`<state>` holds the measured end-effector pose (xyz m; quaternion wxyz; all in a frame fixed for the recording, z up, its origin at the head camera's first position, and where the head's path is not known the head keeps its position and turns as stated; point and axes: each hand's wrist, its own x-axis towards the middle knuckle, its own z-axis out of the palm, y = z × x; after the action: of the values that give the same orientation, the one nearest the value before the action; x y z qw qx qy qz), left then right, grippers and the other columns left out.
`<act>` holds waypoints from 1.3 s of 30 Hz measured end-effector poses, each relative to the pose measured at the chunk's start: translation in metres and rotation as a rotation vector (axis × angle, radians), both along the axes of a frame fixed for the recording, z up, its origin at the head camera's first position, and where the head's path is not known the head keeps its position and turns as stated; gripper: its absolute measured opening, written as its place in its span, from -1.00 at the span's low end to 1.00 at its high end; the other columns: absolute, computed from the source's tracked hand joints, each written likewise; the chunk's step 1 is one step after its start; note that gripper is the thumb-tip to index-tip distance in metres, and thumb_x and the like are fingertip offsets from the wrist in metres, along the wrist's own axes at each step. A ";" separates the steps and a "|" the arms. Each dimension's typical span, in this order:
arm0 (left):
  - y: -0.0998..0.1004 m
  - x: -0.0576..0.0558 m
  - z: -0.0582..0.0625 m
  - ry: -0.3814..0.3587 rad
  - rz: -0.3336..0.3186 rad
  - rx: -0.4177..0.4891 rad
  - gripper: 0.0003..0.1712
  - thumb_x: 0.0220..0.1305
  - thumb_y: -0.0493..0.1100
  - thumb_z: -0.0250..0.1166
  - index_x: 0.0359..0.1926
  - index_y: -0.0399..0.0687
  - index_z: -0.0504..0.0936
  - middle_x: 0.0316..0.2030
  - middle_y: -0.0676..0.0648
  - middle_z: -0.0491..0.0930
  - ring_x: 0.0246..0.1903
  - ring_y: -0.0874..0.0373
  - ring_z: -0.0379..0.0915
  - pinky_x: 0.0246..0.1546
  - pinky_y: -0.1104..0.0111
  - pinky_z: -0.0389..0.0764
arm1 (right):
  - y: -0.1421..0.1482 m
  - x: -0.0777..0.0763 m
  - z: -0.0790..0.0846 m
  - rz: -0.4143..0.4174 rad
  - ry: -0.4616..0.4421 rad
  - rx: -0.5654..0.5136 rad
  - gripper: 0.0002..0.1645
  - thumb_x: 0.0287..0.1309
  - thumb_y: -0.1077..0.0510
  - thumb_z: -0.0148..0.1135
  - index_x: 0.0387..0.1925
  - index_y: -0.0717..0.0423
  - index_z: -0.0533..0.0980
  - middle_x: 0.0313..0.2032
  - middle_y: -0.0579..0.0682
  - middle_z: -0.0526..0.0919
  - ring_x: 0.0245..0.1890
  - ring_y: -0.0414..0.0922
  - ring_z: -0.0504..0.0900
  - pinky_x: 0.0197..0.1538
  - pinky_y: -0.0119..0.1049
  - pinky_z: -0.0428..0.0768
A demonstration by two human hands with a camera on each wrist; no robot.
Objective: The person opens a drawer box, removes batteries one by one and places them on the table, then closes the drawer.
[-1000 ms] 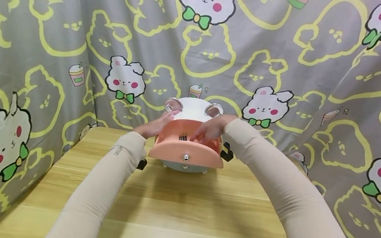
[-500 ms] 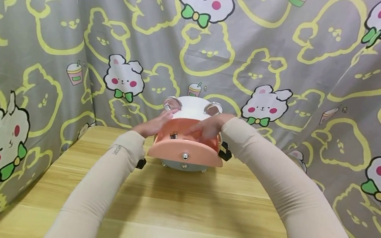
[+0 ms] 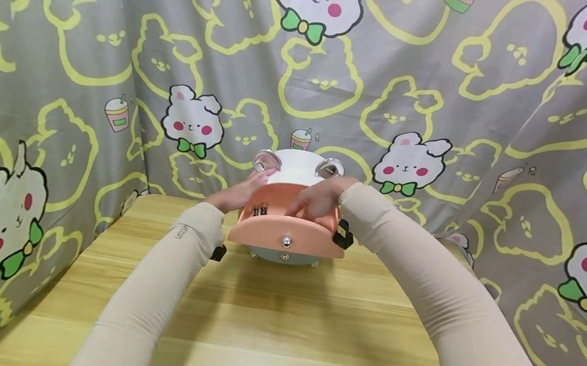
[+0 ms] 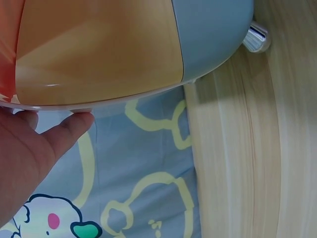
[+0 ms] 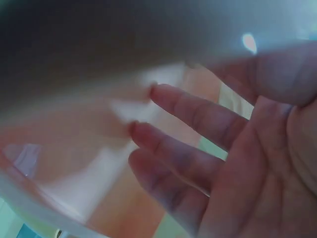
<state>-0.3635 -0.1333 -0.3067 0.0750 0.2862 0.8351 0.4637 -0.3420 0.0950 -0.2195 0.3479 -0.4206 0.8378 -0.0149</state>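
Left hand (image 3: 239, 193) against cabinet (image 3: 295, 166) | right hand (image 3: 320, 201) inside drawer (image 3: 265, 232) (fingers (image 5: 178, 155) slightly bent)

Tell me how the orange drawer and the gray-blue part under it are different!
The orange drawer sticks out, while the gray-blue part is tucked underneath.
You can see inside the orange drawer, where small dark things lie; the gray-blue part's inside is hidden.
Both have a shiny round knob in front.

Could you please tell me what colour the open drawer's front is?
The drawer front is salmon-orange, clearest in the head view.
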 end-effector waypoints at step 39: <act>0.001 -0.002 -0.001 0.004 -0.002 0.006 -0.37 0.56 0.14 -0.38 0.54 0.11 -0.10 0.52 -0.07 -0.30 0.46 -0.02 -0.42 0.39 -0.06 -0.23 | 0.008 -0.003 -0.013 -0.166 -0.581 -0.130 -0.50 0.11 0.59 -0.19 -0.16 0.14 0.56 -0.46 -0.06 0.63 -0.54 -0.26 0.54 -0.47 -0.43 0.48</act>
<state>-0.3653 -0.1328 -0.3078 0.0729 0.2882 0.8335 0.4657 -0.3445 0.1028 -0.2322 0.5430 -0.3502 0.7320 -0.2163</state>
